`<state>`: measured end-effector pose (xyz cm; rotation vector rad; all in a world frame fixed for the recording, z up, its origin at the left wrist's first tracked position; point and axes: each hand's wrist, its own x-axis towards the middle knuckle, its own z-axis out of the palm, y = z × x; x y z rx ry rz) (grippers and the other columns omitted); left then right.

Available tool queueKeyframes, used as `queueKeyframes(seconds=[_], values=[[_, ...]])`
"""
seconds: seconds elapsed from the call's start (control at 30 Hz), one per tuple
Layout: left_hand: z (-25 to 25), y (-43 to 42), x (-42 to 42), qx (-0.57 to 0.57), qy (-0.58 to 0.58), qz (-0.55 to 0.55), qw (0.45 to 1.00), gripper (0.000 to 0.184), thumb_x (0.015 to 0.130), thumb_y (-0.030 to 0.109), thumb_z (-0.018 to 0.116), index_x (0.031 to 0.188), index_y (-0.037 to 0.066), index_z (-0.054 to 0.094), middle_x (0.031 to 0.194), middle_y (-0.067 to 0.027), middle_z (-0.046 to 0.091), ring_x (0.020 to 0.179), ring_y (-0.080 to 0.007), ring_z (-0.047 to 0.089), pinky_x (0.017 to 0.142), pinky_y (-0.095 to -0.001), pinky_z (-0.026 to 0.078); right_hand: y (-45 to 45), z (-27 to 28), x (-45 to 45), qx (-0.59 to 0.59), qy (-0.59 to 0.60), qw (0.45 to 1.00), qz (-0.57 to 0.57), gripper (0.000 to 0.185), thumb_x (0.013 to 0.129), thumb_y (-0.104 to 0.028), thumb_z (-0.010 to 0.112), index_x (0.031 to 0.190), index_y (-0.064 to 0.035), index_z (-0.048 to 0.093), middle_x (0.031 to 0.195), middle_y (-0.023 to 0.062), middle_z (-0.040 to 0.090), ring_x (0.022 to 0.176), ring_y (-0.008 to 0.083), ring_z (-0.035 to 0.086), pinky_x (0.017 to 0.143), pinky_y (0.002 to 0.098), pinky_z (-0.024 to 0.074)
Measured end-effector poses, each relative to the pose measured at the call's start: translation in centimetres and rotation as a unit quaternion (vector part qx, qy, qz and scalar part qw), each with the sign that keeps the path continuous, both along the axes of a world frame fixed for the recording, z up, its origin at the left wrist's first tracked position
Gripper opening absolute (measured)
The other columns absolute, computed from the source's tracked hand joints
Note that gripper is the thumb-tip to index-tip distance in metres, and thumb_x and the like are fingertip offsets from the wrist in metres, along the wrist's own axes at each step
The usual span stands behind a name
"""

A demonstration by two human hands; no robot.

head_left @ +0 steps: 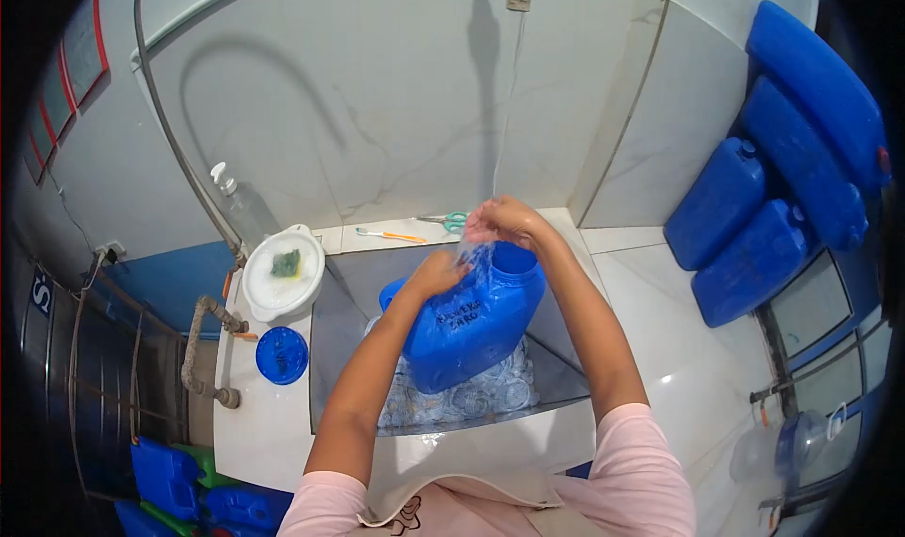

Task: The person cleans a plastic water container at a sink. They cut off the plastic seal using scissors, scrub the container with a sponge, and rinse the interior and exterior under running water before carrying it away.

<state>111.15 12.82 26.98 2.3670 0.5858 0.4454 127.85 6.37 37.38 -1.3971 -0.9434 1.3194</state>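
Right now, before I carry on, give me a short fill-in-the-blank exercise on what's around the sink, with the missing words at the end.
1. A green ____ sits in the white bowl.
2. The jug in the sink is coloured ____.
3. In the picture, the toothbrush lies to the ____ of the scissors.
4. A thin stream of ____ falls toward the left hand and right hand.

Missing words: sponge; blue; left; water.

Head-worn view, facing forward and down, close above sink (pixel 327 348)
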Motion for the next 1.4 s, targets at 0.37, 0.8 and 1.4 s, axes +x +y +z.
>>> queueKeyframes(seconds=[0.37,0.8,1.4], values=[[-0.5,-6.4,-3.3,-0.099,0.068,0.136,0.984,0.038,0.095,0.033,0.038,0.095,-0.002,0.054,0.080,-0.0259,0.060,0.078,-0.0410,0.060,0.073,-0.0480,0.046,-6.5,-11.0,-5.2,0.232,-0.683,0.692,-0.010,0.072,0.067,-0.029,0.071,0.125,0.0033,0.043,0.093,0.0160,0.053,0.083,0.0299,0.054,0.072,0.0413,0.0416],[-14.6,-5.7,-24.3,-0.598,-0.136,0.396,0.683,0.042,0.091,0.045,0.041,0.109,0.009,0.054,0.101,-0.0074,0.061,0.085,-0.0186,0.057,0.066,-0.0293,0.045,-3.7,-3.5,-9.0,0.285,-0.701,0.646,-0.106,0.063,0.071,-0.039,0.065,0.120,-0.0033,0.052,0.074,0.0102,0.057,0.066,0.0271,0.058,0.058,0.0380,0.0418],[8.2,-13.2,-31.2,-0.421,-0.390,0.380,0.726,0.069,0.088,0.056,0.041,0.130,0.002,0.040,0.126,-0.0177,0.049,0.108,-0.0294,0.054,0.091,-0.0441,0.045,-4.5,11.2,-7.2,0.204,-0.478,0.822,-0.233,0.040,0.068,-0.037,0.069,0.084,-0.0003,0.067,0.083,0.0232,0.064,0.081,0.0402,0.061,0.072,0.0468,0.0476]])
